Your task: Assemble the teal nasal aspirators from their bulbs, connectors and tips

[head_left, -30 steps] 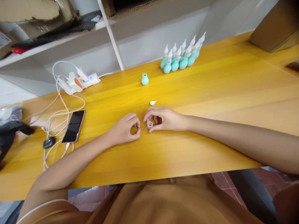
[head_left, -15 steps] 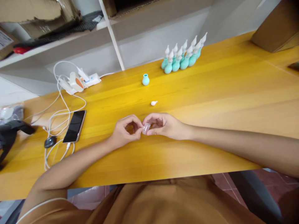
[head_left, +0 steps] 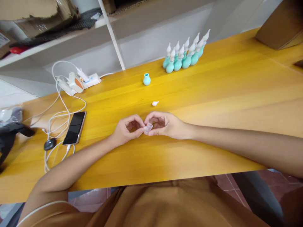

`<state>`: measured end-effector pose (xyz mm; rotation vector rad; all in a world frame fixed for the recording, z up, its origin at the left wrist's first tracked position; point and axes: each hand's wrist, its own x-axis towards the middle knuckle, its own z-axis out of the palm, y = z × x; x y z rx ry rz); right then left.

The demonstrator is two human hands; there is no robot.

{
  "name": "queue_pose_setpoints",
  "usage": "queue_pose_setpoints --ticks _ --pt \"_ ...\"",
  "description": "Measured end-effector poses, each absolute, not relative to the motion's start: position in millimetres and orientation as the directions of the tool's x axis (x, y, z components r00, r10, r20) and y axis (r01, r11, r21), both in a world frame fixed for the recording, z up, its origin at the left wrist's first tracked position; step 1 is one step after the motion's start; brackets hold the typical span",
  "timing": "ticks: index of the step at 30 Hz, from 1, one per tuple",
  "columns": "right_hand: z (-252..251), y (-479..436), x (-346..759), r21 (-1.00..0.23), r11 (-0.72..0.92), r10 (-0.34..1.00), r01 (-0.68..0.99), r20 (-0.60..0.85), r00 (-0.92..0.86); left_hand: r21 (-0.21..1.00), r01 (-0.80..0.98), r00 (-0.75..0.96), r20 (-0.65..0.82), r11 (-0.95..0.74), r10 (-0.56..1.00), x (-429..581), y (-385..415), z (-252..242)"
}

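Between my two hands, near the front of the yellow wooden table, is a small clear plastic piece (head_left: 148, 128). My left hand (head_left: 130, 127) pinches its left side with thumb and forefinger. On the other side my right hand (head_left: 163, 125) grips it between thumb and fingers. Just beyond my hands a small white tip (head_left: 155, 103) lies on its side. Farther back stands a turquoise bulb (head_left: 146, 79) with its open neck up. To its right, several turquoise bulbs with white pointed tips (head_left: 186, 61) stand upright in a close group.
On the left of the table (head_left: 213, 94) lie a phone (head_left: 74, 127), white cables, a black mouse-like object (head_left: 50, 144) and a power strip (head_left: 93, 80). A black item (head_left: 14, 132) sits at the far left, a cardboard box (head_left: 279, 26) at the back right. Shelves stand behind.
The clear piece has turned slightly between my fingers, and more of it shows. The whole view has shifted a little; both hands stay together around the piece.
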<state>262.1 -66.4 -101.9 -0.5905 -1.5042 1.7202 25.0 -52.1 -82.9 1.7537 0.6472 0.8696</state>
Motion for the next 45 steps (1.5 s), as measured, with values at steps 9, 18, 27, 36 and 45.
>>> queue_pose_setpoints --ticks 9,18,27,36,45 --pt "-100 -67 263 -0.971 -0.020 0.779 -0.240 0.135 -0.612 0.983 0.000 0.681 0.135 -0.184 0.720 21 -41 -82" --pt "-96 -70 262 -0.973 -0.028 0.772 -0.230 0.125 -0.623 0.999 -0.029 0.753 0.049 -0.041 0.656 18 -37 -81" --pt "-95 -72 262 -0.978 0.002 0.779 -0.210 0.133 -0.612 0.999 0.038 0.790 -0.035 0.007 0.612 14 -37 -79" --pt "-92 -73 262 -0.978 -0.015 0.774 -0.210 0.122 -0.622 0.997 0.072 0.789 -0.063 0.011 0.611 14 -38 -79" --pt "-93 -72 263 -0.976 -0.055 0.762 -0.211 0.096 -0.640 0.994 0.103 0.781 -0.095 0.023 0.618 15 -40 -78"
